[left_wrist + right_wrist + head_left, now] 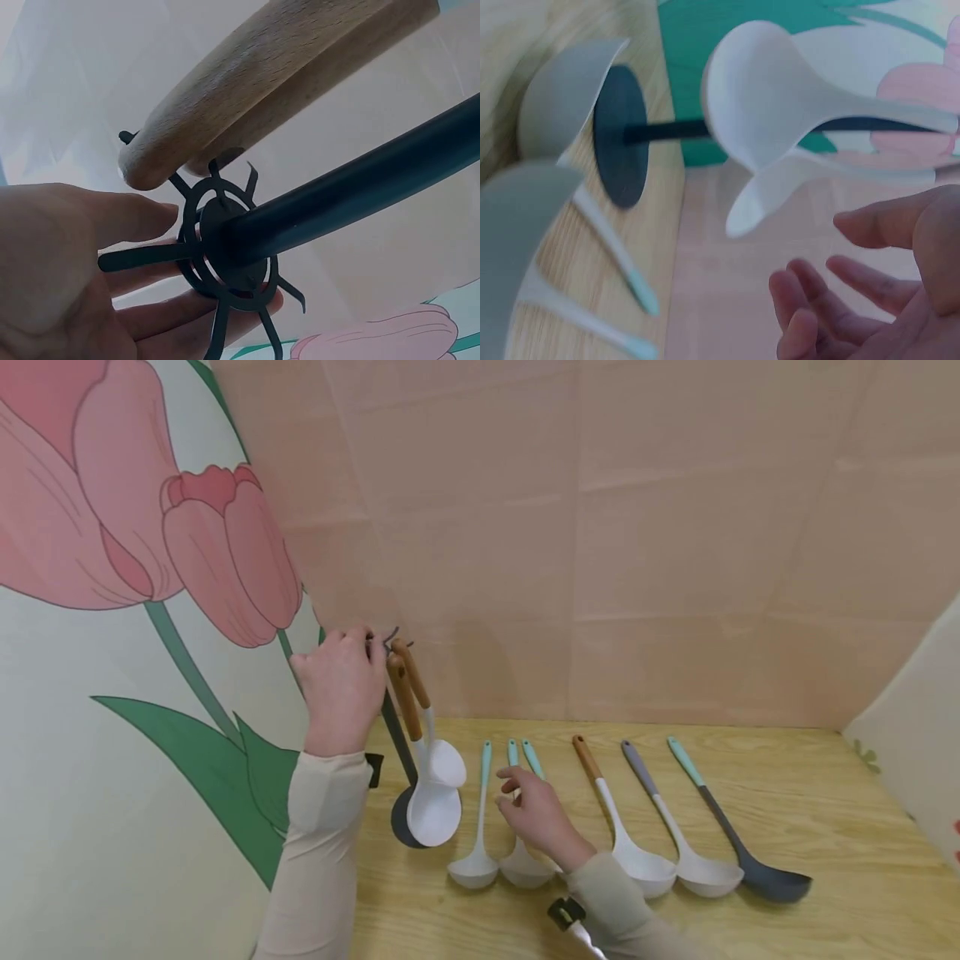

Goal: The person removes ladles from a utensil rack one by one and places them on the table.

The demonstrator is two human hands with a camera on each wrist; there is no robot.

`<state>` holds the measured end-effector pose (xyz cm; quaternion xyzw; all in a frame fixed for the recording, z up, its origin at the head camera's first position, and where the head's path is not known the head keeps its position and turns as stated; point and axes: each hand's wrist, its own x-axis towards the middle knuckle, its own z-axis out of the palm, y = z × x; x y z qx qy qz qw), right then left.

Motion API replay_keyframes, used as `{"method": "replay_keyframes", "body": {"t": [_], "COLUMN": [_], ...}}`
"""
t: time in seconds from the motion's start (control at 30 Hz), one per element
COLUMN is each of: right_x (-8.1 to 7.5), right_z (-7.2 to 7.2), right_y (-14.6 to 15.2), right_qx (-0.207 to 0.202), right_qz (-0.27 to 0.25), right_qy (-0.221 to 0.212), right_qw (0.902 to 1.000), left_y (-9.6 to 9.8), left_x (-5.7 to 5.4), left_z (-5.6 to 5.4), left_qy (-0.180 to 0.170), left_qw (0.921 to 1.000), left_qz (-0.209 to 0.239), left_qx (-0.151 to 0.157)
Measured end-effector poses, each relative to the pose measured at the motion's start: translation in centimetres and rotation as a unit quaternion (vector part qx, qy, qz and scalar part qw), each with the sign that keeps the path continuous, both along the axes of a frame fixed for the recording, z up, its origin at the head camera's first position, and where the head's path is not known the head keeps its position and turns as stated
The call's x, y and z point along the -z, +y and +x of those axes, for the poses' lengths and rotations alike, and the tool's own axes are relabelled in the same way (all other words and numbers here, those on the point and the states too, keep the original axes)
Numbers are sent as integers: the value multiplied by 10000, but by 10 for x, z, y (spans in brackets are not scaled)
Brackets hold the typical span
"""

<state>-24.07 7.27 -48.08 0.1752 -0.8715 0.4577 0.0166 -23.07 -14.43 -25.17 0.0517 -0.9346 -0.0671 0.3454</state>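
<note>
My left hand (341, 693) holds the top of a black utensil stand (398, 739). In the left wrist view its thumb and fingers (157, 214) lie around the hook ring (229, 244). Two white ladles with wooden handles hang from the hooks: a nearer white ladle (435, 814) and a second white ladle (447, 764) behind it. My right hand (536, 810) hovers over the mint-handled ladles, fingers loosely bent and holding nothing. In the right wrist view the right hand (877, 285) is apart from the hanging ladles.
On the wooden table (847, 793) lie a mint-handled white ladle (474, 870), two more partly behind my right hand, a wooden-handled ladle (645, 870), a grey-handled ladle (708, 875) and a black ladle (776, 883). A tulip-printed wall (75, 760) stands close on the left, a pink backdrop (600, 568) behind.
</note>
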Motion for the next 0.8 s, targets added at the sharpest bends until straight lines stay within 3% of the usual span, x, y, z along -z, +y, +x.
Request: {"method": "replay_keyframes", "body": {"t": [0.33, 0.6, 0.8], "right_x": [-16, -24, -24], "right_z": [10, 17, 19], "right_y": [-46, -70, -78], "right_qx": [-1396, -1639, -1770], "right_qz": [-608, -801, -911], "right_qy": [-225, -499, -607], "right_qw": [9881, 9820, 9781], "left_y": [-3, -4, -4], "left_x": [-4, -2, -3], "left_z": [-2, -1, 0], "left_qy": [-277, -163, -142], "left_qw": [9994, 9978, 9973], "left_qz": [210, 585, 656], "left_qx": [8, 266, 294]}}
